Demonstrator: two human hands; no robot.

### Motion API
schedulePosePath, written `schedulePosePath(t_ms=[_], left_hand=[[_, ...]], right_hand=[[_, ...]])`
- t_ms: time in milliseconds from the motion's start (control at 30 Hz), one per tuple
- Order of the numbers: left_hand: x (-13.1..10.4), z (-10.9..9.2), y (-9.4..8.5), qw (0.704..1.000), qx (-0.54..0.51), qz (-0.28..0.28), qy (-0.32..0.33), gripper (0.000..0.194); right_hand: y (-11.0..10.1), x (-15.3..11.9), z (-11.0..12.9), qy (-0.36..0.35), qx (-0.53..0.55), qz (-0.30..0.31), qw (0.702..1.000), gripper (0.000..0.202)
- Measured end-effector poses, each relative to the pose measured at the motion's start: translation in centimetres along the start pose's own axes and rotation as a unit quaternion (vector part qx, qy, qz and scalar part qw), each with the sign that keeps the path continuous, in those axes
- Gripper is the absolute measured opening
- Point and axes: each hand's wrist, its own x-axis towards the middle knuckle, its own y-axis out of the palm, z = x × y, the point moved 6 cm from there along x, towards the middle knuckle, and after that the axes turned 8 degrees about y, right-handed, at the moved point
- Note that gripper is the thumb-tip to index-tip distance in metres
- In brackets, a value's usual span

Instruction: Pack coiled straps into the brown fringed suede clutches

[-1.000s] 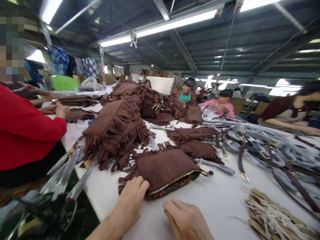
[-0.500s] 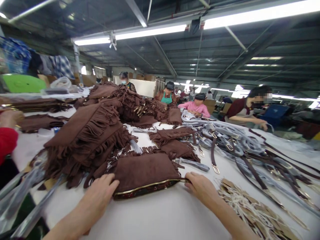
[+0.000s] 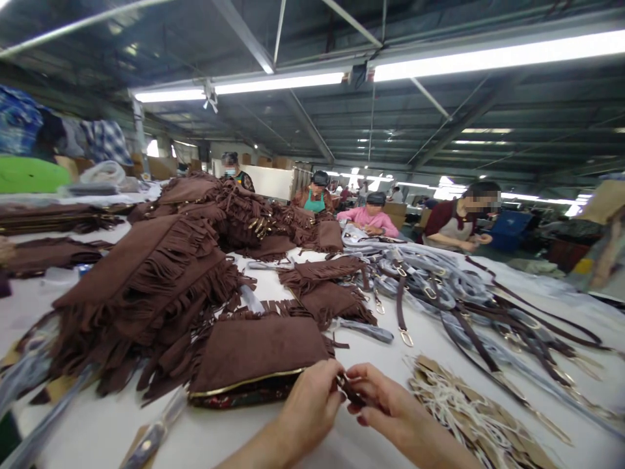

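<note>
A brown suede-like bag point(image 3: 263, 345) with fringe and a gold zip lies on the white table in front of me. Its zip side faces me, and a dark patterned lining shows in the opening. At the bag's right end, my left hand point(image 3: 312, 397) is closed, pinching near the zip end. Close beside it, my right hand point(image 3: 388, 404) has its fingers closed round a short dark brown tab point(image 3: 352, 392) at that end. The fingers partly cover the tab, so how it joins the zip is hidden.
Fringed brown bags point(image 3: 141, 286) are heaped at left, more lie beyond. Plastic-wrapped straps with gold buckles point(image 3: 430, 280) spread over the right side. Brown tags with white strings point(image 3: 469, 410) lie near my right arm. Several people work farther back, one point(image 3: 454, 221) at right.
My left hand has gone from the bag's left corner to its right end, beside my right hand. The right hand now grips the tab there. The view has shifted slightly right.
</note>
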Motion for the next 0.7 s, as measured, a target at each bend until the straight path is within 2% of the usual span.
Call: schedulePosePath(t_ms=[100,200,300,400,500,600,700], left_hand=[[-0.4,-0.5,-0.1,1.000,0.000,0.017,0.011,0.020],[-0.5,-1.4,-0.1,0.999,0.030,0.035,0.026,0.015],[-0.4,-1.7,-0.2,0.999,0.033,0.031,0.027,0.012],[-0.4,-1.4,-0.2,1.000,-0.014,0.011,0.022,0.013],[-0.5,-0.9,-0.1,0.999,-0.050,-0.005,0.018,0.015],[-0.8,-0.2,0.3,0.988,-0.154,-0.011,-0.022,0.003],[-1.1,0.3,1.1,0.957,-0.280,-0.009,-0.081,0.023]], right_hand=[[-0.3,-0.4,-1.1,0.034,0.052,-0.006,0.998,0.031],[-0.7,-0.6,-1.0,0.050,0.062,-0.037,0.996,0.021],[-1.0,-0.8,-0.4,0.079,0.117,-0.020,0.990,0.036],[-1.1,-0.9,-0.1,0.092,0.134,0.004,0.987,0.044],[-1.2,-0.3,-0.5,0.069,0.081,-0.022,0.994,0.039],[-0.9,0.4,-1.2,0.061,0.070,-0.057,0.994,0.034],[-0.1,0.6,-1.6,0.077,0.057,-0.079,0.992,0.030]])
